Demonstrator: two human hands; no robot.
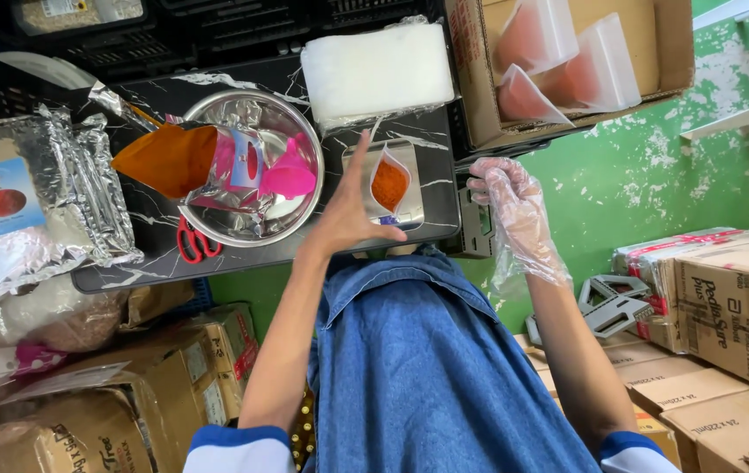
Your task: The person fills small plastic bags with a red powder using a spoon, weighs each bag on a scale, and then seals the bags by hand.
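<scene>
A small clear pouch (389, 182) of orange-red powder lies on a small metal scale (409, 210) on the black marbled tabletop (129, 271). My bare left hand (346, 215) is spread flat right beside the pouch's left edge, thumb along the scale's near side, holding nothing. My right hand (515, 206) wears a clear plastic glove and hovers just off the tabletop's right end, fingers loosely curled and empty. To the left, a steel bowl (304, 215) holds a foil bag (173, 158) of orange powder and a pink scoop (287, 175).
Red scissors (195, 241) lie by the bowl. A stack of clear bags (379, 70) sits behind the scale. A cardboard box (672, 44) of filled pouches is at the back right. Foil bags (42, 228) lie left. Cartons (734, 307) stand on the green floor (655, 175).
</scene>
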